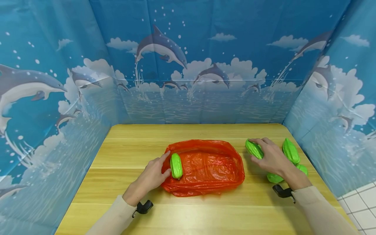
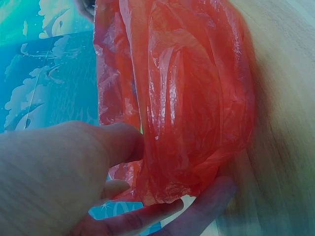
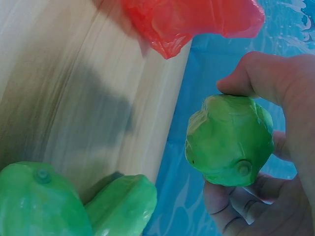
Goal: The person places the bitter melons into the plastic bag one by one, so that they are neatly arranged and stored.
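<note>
A red plastic bag (image 1: 205, 169) lies with its mouth spread wide on the wooden table, and one green vegetable-like item (image 1: 176, 166) rests inside at its left end. My left hand (image 1: 149, 173) is at the bag's left rim; in the left wrist view the left hand (image 2: 69, 172) pinches the red plastic (image 2: 182, 98) between thumb and fingers. Right of the bag, my right hand (image 1: 271, 156) grips another green item (image 1: 254, 148). The right wrist view shows this item (image 3: 229, 142) held between the thumb and fingers of the right hand (image 3: 290, 108), above the table.
Several more green items lie at the table's right side, one (image 1: 290, 151) behind and others (image 1: 274, 178) partly under my right forearm. A dolphin-print curtain (image 1: 199, 98) stands along the back and sides of the wooden table (image 1: 132, 147). White floor tiles (image 1: 362, 200) show at lower right.
</note>
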`<state>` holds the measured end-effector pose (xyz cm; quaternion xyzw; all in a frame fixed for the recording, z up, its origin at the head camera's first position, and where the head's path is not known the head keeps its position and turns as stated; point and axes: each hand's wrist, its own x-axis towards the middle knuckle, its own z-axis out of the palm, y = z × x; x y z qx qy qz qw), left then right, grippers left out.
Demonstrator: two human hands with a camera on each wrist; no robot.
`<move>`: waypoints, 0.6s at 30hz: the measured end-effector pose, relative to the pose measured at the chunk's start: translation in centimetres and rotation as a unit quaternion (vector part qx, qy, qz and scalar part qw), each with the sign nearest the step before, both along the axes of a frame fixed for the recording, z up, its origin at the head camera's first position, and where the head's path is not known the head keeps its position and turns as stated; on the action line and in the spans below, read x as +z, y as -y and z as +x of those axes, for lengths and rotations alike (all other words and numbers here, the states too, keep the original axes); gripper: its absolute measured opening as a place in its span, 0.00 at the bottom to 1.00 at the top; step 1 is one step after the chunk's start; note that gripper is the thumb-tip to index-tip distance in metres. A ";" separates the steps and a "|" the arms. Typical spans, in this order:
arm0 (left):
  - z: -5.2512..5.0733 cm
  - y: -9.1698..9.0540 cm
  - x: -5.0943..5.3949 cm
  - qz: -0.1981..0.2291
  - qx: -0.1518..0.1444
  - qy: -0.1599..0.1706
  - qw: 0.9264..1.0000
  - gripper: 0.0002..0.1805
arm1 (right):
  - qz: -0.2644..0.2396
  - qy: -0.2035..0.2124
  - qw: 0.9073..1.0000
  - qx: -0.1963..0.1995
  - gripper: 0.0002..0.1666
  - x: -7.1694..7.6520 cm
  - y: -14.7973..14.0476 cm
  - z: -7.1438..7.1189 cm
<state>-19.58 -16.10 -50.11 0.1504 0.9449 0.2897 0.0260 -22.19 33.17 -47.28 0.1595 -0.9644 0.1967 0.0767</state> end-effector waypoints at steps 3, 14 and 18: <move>-0.1 0.0 -0.1 -0.001 0.000 0.000 1.000 0.43 | -0.003 -0.001 1.000 0.001 0.39 0.3 0.2 0.1; -0.1 0.0 -0.2 0.000 0.002 0.001 1.000 0.43 | -0.005 0.001 1.000 0.001 0.40 0.9 0.5 0.2; -0.1 0.1 -0.2 0.001 0.003 0.004 1.000 0.43 | -0.008 0.002 1.000 0.000 0.40 1.1 0.7 0.2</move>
